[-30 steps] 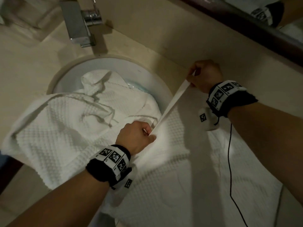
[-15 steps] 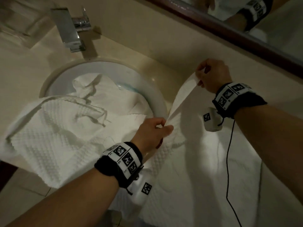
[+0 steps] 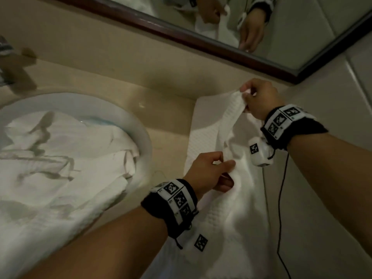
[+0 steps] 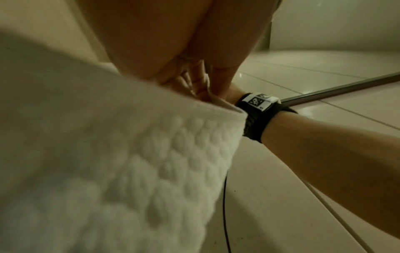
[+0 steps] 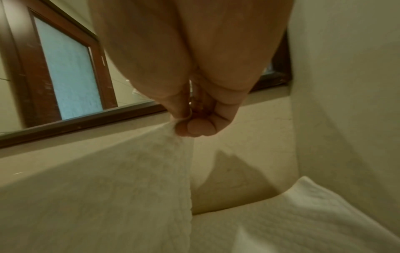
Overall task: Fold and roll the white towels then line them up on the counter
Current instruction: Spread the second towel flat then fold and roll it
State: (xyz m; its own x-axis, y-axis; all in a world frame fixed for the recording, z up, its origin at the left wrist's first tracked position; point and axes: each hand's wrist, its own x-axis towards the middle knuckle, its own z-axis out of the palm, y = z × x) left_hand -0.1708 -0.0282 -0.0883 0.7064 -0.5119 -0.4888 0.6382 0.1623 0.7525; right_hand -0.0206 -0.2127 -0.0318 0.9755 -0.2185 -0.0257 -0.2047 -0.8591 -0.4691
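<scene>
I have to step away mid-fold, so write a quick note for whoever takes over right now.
Left hand: pinching the near edge of the towel being folded.
Right hand: pinching the far corner, lifted off the counter.
That towel lies on the counter right of the sink; more white towels are heaped in and over the sink.
Done: nothing rolled or lined up in view.
Left: finish this fold, roll it, then the rest, and line them up.
</scene>
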